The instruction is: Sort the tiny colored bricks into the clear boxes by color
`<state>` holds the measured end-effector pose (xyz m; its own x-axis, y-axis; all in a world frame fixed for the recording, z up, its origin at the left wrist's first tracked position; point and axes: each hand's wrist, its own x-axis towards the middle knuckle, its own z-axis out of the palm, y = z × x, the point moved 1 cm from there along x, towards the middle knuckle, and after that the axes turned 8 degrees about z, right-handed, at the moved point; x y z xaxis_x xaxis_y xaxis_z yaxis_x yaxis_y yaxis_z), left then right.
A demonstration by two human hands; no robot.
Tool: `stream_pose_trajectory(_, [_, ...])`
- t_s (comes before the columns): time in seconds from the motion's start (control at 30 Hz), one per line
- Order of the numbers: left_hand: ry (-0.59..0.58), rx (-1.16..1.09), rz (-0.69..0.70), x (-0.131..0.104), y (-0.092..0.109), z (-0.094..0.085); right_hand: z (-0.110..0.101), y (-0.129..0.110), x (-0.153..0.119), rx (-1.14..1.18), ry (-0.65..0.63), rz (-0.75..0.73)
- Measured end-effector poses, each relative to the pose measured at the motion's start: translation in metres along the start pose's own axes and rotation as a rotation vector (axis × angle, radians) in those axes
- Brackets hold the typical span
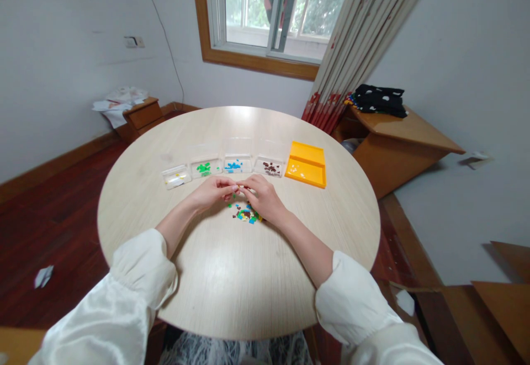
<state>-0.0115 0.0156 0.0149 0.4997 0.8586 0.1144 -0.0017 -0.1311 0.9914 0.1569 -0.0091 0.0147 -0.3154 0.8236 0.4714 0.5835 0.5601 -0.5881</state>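
Observation:
My left hand (216,191) and my right hand (263,198) meet above the middle of the table, their fingertips pinched close together. A tiny piece seems to be between them, too small and covered to name. Just below the fingers lies a loose pile of small plastic pieces (247,215) in brown, green, blue and yellow; my right hand hides part of its edge. Beyond the hands stand open clear boxes, holding green pieces (203,168), blue pieces (234,166) and dark brown pieces (271,168). A small clear box (169,185) at the left has a few yellow pieces.
An open yellow case (306,152) with a few white pieces stands right of the clear boxes. The round table (236,282) fills the middle. Behind it are a window (269,28) and a curtain (364,28). A wooden cabinet (397,144) with dark cloth (379,101) stands at right.

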Motion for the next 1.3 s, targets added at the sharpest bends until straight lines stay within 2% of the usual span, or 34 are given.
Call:
stream_pose_trajectory(0.2, [0.013,-0.022,0.005,0.000,0.003,0.000,-0.001,0.000,-0.001,0.005,0.008,-0.021])
stream_pose_trajectory(0.43, [0.025,-0.169,-0.071,-0.003,0.011,0.005,-0.002,0.001,-0.001,-0.002,-0.003,0.002])
stream_pose_trajectory(0.6, [0.094,-0.165,-0.077,-0.002,0.015,0.002,-0.002,0.002,-0.001,0.001,-0.012,0.011])
stream_pose_trajectory(0.67, [0.166,-0.066,-0.037,0.000,0.017,-0.008,-0.002,0.002,-0.001,0.000,-0.007,0.016])
stream_pose_trajectory(0.73, [0.314,0.125,0.003,0.000,0.019,-0.024,-0.003,0.003,-0.001,-0.002,-0.004,0.020])
stream_pose_trajectory(0.83, [0.625,0.586,-0.010,-0.004,0.022,-0.054,-0.003,0.004,-0.001,-0.010,-0.010,0.026])
stream_pose_trajectory(0.9, [0.725,0.838,-0.084,-0.009,0.021,-0.072,-0.003,0.005,-0.002,-0.025,-0.029,0.037])
stream_pose_trajectory(0.97, [0.754,0.999,-0.141,-0.015,0.020,-0.084,-0.001,0.007,-0.001,-0.048,-0.051,0.055])
stream_pose_trajectory(1.07, [0.764,1.127,-0.224,-0.021,0.017,-0.093,0.002,0.011,-0.001,-0.082,-0.073,0.084])
stream_pose_trajectory(1.3, [0.780,1.163,-0.421,-0.026,0.015,-0.097,0.008,0.010,-0.004,-0.113,-0.182,0.075])
